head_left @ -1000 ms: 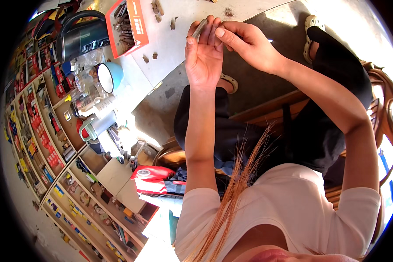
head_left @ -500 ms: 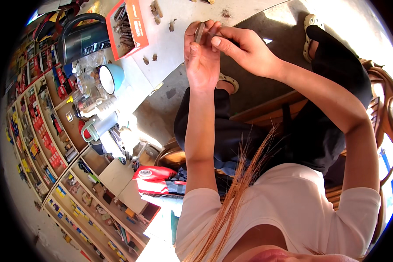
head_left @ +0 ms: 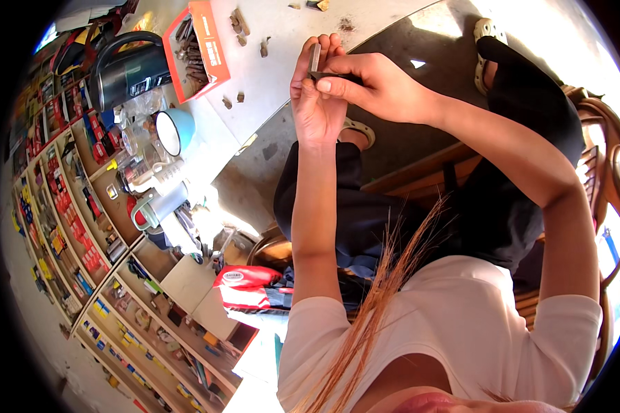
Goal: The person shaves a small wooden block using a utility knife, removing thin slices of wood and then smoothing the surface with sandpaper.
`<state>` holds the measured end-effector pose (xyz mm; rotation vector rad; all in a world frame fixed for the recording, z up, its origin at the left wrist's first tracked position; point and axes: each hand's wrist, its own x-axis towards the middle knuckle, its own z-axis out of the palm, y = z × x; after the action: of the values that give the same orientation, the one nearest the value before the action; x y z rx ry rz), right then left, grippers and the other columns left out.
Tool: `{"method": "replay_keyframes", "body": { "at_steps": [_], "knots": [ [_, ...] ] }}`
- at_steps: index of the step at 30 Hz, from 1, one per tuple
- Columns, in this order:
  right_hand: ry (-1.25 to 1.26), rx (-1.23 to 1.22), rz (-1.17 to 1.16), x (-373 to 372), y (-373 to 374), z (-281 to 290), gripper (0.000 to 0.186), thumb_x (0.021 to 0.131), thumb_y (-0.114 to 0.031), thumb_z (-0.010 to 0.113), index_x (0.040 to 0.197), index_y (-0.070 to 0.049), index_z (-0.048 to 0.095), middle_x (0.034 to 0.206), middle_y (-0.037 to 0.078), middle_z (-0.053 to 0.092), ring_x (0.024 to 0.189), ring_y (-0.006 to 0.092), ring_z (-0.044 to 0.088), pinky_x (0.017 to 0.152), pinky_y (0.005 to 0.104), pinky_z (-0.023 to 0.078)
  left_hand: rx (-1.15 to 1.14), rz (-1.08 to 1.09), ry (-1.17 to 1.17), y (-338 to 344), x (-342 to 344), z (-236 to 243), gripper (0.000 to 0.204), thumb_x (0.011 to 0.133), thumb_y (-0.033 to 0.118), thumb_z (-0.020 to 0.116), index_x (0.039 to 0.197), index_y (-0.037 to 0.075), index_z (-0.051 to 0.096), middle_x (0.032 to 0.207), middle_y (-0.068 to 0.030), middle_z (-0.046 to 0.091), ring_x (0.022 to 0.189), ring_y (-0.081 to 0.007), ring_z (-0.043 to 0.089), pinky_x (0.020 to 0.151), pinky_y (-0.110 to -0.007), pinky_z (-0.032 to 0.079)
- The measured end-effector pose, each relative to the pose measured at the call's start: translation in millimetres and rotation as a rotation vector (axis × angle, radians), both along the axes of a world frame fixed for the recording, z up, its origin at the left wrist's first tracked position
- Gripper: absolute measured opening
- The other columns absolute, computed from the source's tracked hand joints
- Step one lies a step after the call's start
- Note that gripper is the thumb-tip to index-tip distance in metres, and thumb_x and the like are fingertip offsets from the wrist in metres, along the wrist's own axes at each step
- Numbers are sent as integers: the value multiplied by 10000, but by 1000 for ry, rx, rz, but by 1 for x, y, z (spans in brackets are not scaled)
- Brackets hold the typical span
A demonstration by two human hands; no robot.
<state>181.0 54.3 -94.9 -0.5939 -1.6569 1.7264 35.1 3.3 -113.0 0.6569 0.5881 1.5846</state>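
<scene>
Tabletop (head_left: 269,82), left hand (head_left: 317,110), right hand (head_left: 386,89), short grey bar (head_left: 315,58)

A black kettle (head_left: 132,72) is at the tabletop's left side. Just right of it, an open orange-red box (head_left: 217,51) holds brown sticks (head_left: 194,60). At the near edge, the left hand, palm up and fingers curled, grips the bar; the right hand pinches a thin dark piece (head_left: 337,77) at its lower end. Loose brown chips (head_left: 264,48) lie beside the box.

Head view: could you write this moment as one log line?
left hand: holds small grey bar | right hand: holds dark thin piece at bar's lower end | table: red box of brown pieces
</scene>
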Motion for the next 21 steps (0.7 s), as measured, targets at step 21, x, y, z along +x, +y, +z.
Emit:
{"method": "replay_keyframes", "body": {
  "at_steps": [21],
  "knots": [
    [19, 24, -42, 1, 4, 0, 323, 1002, -309, 585, 1001, 10, 636, 764, 48, 584, 730, 83, 483, 668, 280, 448, 15, -27, 68, 1, -2, 7, 673, 843, 286, 774, 1365, -37, 500, 1337, -133, 585, 1355, -282, 447, 1168, -421, 332]
  ]
}}
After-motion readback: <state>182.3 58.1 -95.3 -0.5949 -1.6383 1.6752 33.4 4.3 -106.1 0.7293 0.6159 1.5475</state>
